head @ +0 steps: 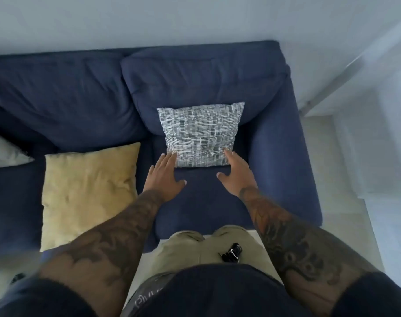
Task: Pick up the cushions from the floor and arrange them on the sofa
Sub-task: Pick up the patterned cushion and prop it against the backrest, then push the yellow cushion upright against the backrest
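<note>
A grey-and-white patterned cushion (200, 133) leans upright against the back pillow on the right seat of the dark blue sofa (284, 156). My left hand (166, 175) lies flat with straight fingers touching the cushion's lower left corner. My right hand (237, 171) is spread open at its lower right corner, fingertips at the cushion's edge. A yellow cushion (89, 191) lies flat on the middle seat. The corner of a light grey cushion (5, 149) shows at the far left.
The sofa's right armrest (286, 170) stands just right of my right hand. Beyond it are a pale floor (327, 156) and a white wall with a metal rail (355, 62). My legs stand against the seat's front edge.
</note>
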Tool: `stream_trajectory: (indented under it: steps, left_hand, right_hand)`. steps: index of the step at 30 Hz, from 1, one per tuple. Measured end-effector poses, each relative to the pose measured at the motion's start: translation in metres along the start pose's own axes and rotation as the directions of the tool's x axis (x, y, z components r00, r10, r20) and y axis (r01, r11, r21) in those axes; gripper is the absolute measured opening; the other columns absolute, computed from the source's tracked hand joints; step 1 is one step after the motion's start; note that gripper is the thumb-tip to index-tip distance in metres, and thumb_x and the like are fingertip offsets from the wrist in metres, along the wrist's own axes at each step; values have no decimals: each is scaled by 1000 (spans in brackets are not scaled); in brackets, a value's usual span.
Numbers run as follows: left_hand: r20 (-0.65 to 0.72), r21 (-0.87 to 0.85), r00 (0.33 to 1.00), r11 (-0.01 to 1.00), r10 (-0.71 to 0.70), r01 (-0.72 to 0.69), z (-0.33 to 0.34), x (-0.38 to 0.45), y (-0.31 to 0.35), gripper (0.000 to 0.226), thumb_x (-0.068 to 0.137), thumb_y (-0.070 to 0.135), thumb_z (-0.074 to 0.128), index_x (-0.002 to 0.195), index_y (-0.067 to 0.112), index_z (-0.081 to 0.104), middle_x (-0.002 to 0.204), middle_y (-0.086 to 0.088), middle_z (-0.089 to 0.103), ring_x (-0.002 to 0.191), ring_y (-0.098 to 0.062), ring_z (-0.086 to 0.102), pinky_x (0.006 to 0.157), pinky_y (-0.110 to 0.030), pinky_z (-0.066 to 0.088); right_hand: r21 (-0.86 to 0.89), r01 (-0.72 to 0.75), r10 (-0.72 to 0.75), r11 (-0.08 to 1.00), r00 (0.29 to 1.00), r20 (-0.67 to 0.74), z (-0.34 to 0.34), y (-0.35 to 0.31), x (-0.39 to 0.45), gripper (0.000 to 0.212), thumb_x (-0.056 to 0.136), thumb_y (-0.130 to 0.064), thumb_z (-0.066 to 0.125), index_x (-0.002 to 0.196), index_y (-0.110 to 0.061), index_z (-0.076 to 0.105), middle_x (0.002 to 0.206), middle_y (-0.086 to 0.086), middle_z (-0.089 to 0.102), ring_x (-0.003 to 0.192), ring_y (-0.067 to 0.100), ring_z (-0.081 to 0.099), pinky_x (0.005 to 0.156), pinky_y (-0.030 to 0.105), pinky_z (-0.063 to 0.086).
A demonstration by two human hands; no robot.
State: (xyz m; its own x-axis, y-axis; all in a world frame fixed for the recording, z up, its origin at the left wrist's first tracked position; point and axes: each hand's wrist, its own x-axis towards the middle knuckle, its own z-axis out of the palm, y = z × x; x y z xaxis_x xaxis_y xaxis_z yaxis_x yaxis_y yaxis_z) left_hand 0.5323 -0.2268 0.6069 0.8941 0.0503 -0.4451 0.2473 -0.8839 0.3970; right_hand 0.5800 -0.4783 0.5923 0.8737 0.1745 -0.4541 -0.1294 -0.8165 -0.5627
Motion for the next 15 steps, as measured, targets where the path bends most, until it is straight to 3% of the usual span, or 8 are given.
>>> stream_trajectory:
  steps: [15]
  left_hand:
    - [-45,-12,997,998,-57,57,25,-84,64,100,89,51,71,166,23,12,173,5,10,160,-13,1,127,-48,17]
  right_hand:
    - [-38,127,-127,991,992,16,-48,27,-72,83,96,-38,70,166,-27,26,169,2,30,157,25,26,123,45,32]
